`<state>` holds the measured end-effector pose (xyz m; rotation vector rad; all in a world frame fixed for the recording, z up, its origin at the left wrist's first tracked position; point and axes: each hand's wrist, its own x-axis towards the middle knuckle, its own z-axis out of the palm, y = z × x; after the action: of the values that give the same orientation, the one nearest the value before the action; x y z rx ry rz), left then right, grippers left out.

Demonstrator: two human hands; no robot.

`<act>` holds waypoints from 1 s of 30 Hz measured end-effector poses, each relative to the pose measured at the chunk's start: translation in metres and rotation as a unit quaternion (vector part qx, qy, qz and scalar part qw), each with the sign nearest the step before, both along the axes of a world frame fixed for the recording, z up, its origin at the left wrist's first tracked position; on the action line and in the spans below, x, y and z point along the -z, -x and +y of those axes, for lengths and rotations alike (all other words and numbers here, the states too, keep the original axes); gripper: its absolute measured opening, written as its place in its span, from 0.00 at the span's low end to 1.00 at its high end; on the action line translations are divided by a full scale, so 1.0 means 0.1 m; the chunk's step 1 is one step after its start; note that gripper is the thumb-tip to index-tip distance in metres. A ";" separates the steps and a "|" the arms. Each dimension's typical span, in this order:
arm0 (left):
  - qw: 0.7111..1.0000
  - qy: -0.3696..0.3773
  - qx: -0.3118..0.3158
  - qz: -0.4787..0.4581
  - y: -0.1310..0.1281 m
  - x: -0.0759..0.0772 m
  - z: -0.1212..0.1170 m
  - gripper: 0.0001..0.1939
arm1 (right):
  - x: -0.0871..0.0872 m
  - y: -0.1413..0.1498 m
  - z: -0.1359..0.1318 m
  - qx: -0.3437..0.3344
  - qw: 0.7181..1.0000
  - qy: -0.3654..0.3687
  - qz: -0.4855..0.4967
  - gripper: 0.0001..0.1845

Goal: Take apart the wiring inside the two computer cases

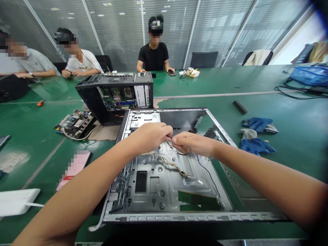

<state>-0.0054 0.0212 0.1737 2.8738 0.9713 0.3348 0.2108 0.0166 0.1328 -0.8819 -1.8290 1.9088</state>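
An open metal computer case [167,191] lies on its side in front of me. Above its middle, my left hand [157,135] and my right hand [189,141] meet with fingers pinched. Between their fingertips shows a bit of thin dark cable [169,137]; its ends are partly hidden by the hands. Below them a twisted beige cable bundle [170,163] rests on the case floor. A thin dark red wire [207,171] runs down the right part of the case. A green strip [200,198] shows near the case's front edge.
Behind the case stands another opened computer tower [102,102], with a loose circuit board [77,124] to its left. Blue gloves [257,145] and a dark bar [240,107] lie right. A pink phone [74,171] lies left. Several people sit across the green table [220,82].
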 end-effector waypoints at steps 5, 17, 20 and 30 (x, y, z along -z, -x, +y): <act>1.000 -0.026 -0.004 -0.014 -0.02 -0.02 -0.02 0.09 | 0.01 -0.01 0.01 -0.002 0.999 0.019 0.047 0.22; 0.998 -0.038 0.029 -0.033 0.01 -0.02 -0.02 0.06 | 0.00 -0.01 -0.01 0.033 0.993 0.087 0.079 0.21; 0.998 -0.054 0.020 -0.024 0.00 -0.01 -0.03 0.05 | 0.00 -0.01 0.00 0.026 0.992 0.095 0.081 0.21; 0.996 -0.001 -0.003 -0.084 -0.01 0.00 -0.01 0.08 | 0.00 0.00 -0.01 0.021 0.998 0.036 0.053 0.23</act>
<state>-0.0039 0.0203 0.1742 2.7896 0.9497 0.5674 0.2111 0.0157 0.1329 -0.8181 -1.6776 1.9677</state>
